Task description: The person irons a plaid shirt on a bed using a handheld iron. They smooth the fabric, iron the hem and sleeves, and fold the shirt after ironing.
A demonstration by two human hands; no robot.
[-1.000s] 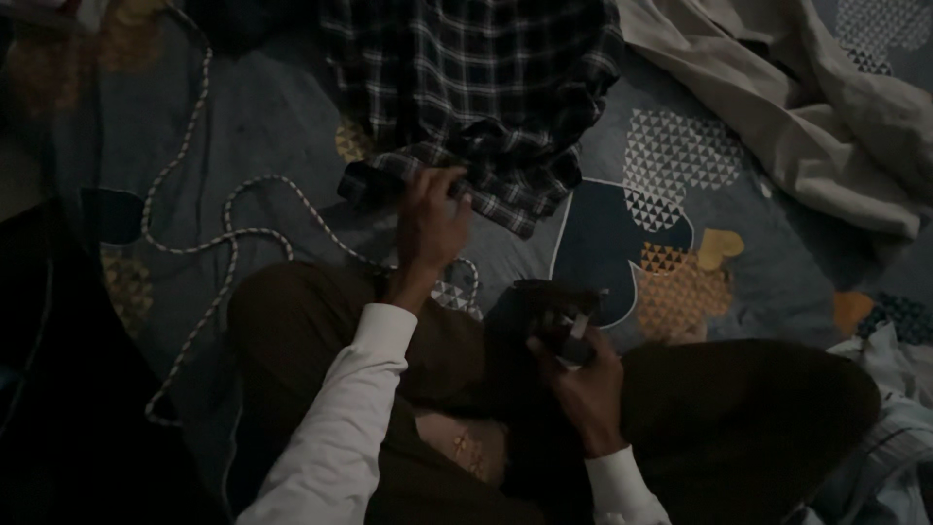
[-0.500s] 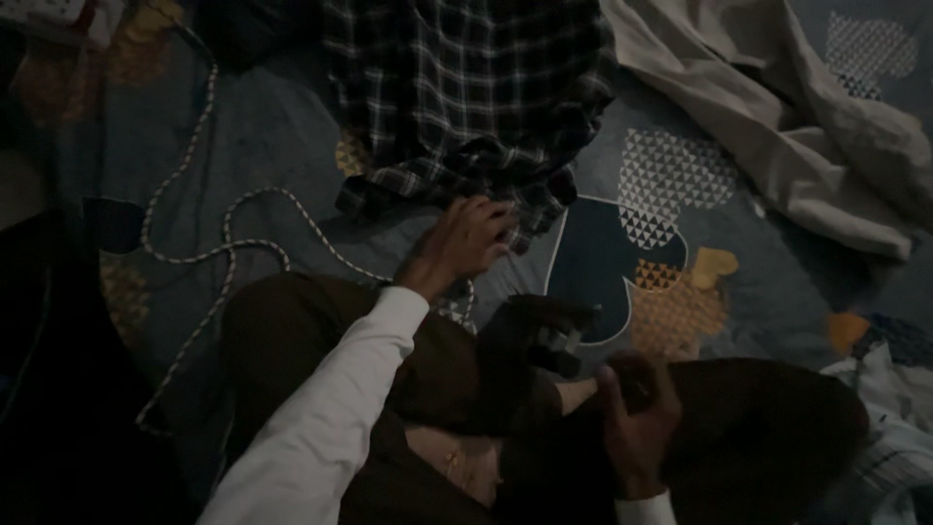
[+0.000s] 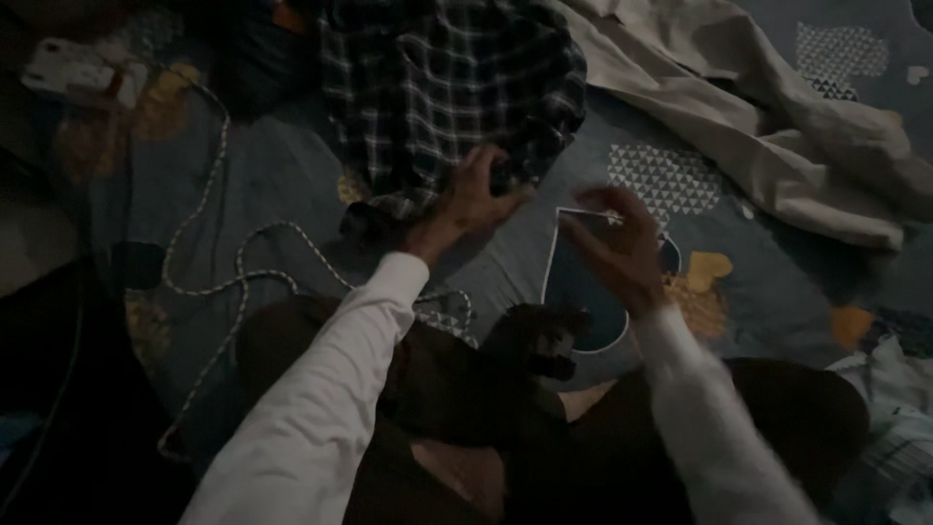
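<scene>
Your left hand point(image 3: 471, 199) grips the lower hem of the plaid shirt point(image 3: 447, 92) lying at the patterned bedsheet's point(image 3: 272, 165) far edge, while your right hand point(image 3: 622, 248) hovers open, empty, just beside it.

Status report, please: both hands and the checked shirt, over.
Left hand grips lower edge of checked shirt. Right hand open, empty, above patterned sheet, near shirt. Braided cord lies left, apart from shirt.
</scene>
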